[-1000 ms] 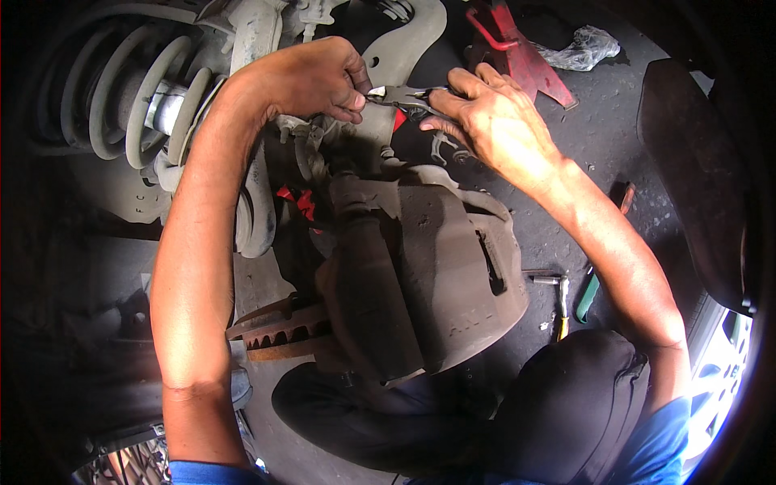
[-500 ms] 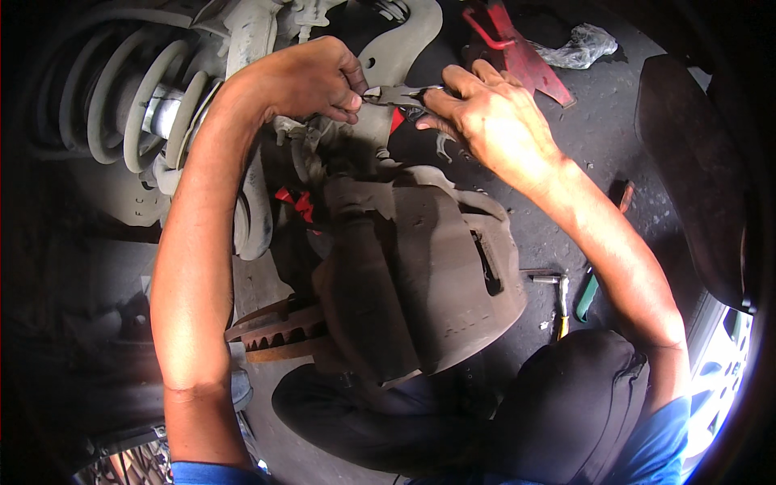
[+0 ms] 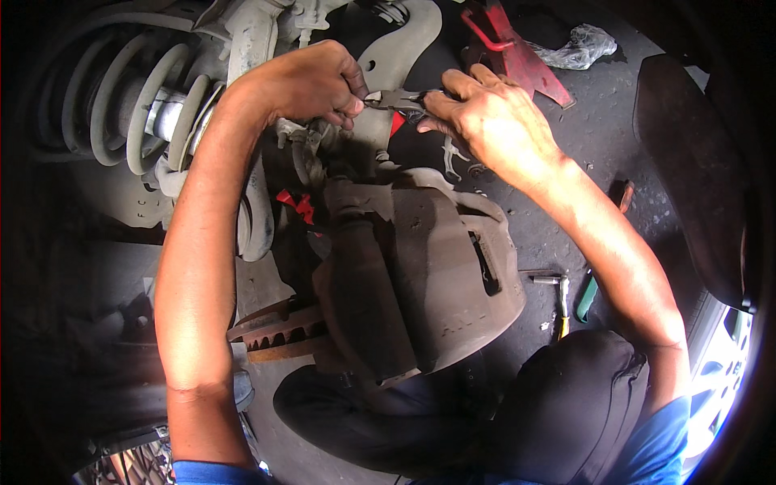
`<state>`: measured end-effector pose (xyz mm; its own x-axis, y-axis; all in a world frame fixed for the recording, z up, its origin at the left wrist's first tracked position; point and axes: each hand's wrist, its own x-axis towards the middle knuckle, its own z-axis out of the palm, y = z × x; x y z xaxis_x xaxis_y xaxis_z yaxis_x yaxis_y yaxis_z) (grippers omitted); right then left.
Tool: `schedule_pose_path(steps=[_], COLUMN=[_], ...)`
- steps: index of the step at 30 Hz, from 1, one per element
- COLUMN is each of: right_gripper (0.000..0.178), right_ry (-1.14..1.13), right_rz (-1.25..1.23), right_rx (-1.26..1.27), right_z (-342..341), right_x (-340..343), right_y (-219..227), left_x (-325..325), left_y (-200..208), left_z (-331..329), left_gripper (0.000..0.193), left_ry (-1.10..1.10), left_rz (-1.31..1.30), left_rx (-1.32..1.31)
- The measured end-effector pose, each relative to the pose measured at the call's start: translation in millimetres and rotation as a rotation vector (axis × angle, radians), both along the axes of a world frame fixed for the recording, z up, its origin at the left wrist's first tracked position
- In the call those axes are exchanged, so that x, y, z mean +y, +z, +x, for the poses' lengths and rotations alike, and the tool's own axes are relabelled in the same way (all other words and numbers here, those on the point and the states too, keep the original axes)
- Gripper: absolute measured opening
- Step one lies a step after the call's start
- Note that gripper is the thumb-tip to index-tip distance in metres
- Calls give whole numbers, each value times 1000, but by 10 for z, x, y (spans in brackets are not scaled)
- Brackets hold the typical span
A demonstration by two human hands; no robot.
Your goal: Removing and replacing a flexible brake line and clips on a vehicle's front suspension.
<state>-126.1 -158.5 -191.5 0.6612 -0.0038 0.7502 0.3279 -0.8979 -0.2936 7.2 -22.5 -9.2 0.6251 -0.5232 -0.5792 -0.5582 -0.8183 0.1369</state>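
Observation:
My right hand [image 3: 497, 117] is closed around a pair of metal pliers [image 3: 398, 99], whose jaws point left. My left hand [image 3: 317, 85] is closed in a pinch right at the tip of the jaws. What its fingertips hold there is too small to make out. Both hands are above a pale curved suspension arm [image 3: 408, 40]. Nearer to me sits a rusty brake caliper [image 3: 440, 275] over the edge of a brake disc [image 3: 283, 333].
At left a coil spring [image 3: 133, 105] surrounds the strut. A red jack stand [image 3: 525, 61] and crumpled clear plastic [image 3: 580, 47] are at the far right. On the floor lie a ratchet-like tool [image 3: 563, 303] and a green-handled tool [image 3: 588, 299]. My knee [image 3: 574, 404] is close by.
The pliers' jaws and my left fingertips have shifted very slightly downward. Both hands keep their grip, and the view has moved a little.

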Motion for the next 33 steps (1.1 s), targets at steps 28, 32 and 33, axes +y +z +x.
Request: schedule_pose_path(steps=[28, 32, 33], right_gripper=[24, 25, 25], right_ry=[-26, -35, -31], right_rz=[55, 57, 66], right_rx=[-27, 9, 23], right_z=[119, 137, 140], right_x=[15, 22, 24], right_y=[-178, -187, -190], left_x=[1, 5, 7], left_y=[-9, -18, -21], left_z=[-16, 0, 6], left_gripper=[24, 23, 23], left_ry=[-70, -70, -75], left_rz=[27, 25, 27], left_rx=[-53, -47, -51])
